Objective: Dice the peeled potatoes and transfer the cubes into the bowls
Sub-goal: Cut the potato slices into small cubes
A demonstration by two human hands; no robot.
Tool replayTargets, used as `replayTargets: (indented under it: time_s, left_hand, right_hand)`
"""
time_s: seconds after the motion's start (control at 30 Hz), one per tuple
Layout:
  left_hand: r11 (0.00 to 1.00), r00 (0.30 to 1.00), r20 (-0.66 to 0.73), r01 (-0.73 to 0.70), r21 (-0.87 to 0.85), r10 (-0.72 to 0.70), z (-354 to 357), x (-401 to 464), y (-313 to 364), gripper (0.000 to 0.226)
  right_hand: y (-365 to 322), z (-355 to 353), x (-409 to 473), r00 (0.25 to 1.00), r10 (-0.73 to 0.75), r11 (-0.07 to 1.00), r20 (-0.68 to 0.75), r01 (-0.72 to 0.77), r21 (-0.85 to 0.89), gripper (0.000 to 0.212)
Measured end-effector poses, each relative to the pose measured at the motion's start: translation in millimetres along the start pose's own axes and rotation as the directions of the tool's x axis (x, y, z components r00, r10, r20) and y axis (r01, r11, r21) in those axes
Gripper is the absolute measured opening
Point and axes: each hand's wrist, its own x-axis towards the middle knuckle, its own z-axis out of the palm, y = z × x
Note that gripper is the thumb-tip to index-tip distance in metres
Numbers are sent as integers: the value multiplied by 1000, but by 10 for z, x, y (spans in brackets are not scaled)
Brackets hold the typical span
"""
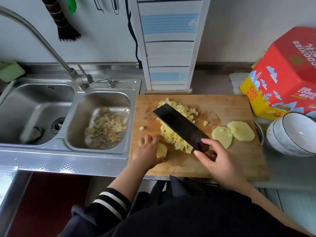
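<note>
Lying beside the steel sink [71,117], a wooden cutting board [239,159] bears potato cubes [172,135].

grey wall [248,23], steel double sink [51,93], metal counter [68,165].

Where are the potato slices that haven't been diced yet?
In the head view, two slices lie on the cutting board's right side, near the white bowls; the left hand holds another piece at the front left.

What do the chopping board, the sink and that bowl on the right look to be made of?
The rectangular tan chopping board looks like wood: visible grain and knife-worn patches. The double-basin grey sink looks like stainless steel, with a brushed sheen and reflections. The white bowl with a thin dark rim line seems glazed ceramic, smooth and glossy.
</note>
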Motion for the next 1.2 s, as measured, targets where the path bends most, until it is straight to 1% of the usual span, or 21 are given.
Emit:
replayTargets:
  time_s: [0.1,0.2,0.27,0.37,0.5,0.67,0.73,0.77,0.8,0.83,0.87,0.9,0.93,0.97,1.0,1.07,1.2]
  left_hand:
    - [998,998,24,-53,28,52,0,-14,-65,85]
    - [990,991,53,-122,70,119,30,-69,-105,82]
    - [987,989,47,-144,69,141,67,-119,-113,80]
    - [990,990,-29,-140,12,140,164,-199,-157,83]
    - [992,985,-130,-118,-39,112,248,-259,-145,79]
    - [994,986,-153,-79,-76,67,260,-254,-110,80]
    - [994,987,-148,-76,-82,63,276,-262,-109,83]
    - [993,984,-168,-79,-83,65,293,-275,-117,84]
    - [992,971,-229,-95,-82,74,317,-294,-125,80]
    - [989,937,-338,-123,-85,88,356,-315,-131,70]
    - [982,875,-474,-165,-89,104,402,-329,-129,55]
    - [975,797,-593,-205,-84,117,453,-345,-126,40]
    - [972,735,-666,-226,-63,128,493,-346,-120,29]
    - [973,706,-695,-229,-40,138,521,-343,-108,23]
    - [974,699,-700,-224,-22,145,542,-333,-98,21]
    - [977,710,-689,-215,-10,150,573,-295,-98,20]
    - [974,721,-683,-219,-64,117,618,-262,-113,25]
  right_hand:
    - [7,41,-17,998,23,999,54,-24,23,46]
    - [-17,90,-21,996,-17,1000,87,18,-18,47]
    - [-54,114,-10,994,-7,998,113,14,-63,48]
    - [-103,158,25,985,-10,990,172,34,-135,48]
    - [-162,198,81,983,-20,982,185,54,-182,30]
    - [-253,259,138,978,-31,957,207,88,-275,18]
    - [-273,284,147,972,-29,943,231,103,-316,17]
    - [-281,297,149,969,-35,933,243,119,-340,18]
    - [-284,308,155,966,-43,921,255,138,-366,20]
    - [-285,318,163,963,-52,905,264,157,-394,22]
    - [-288,323,177,961,-61,888,271,176,-425,23]
    - [-290,329,191,957,-71,865,280,199,-461,23]
    - [-293,333,207,953,-82,836,291,225,-501,20]
    - [-300,337,220,948,-90,807,306,249,-535,18]
    - [-312,346,230,942,-94,784,322,269,-559,18]
    - [-333,378,246,931,-87,760,354,292,-581,22]
    - [-391,420,256,905,-79,732,417,337,-592,23]
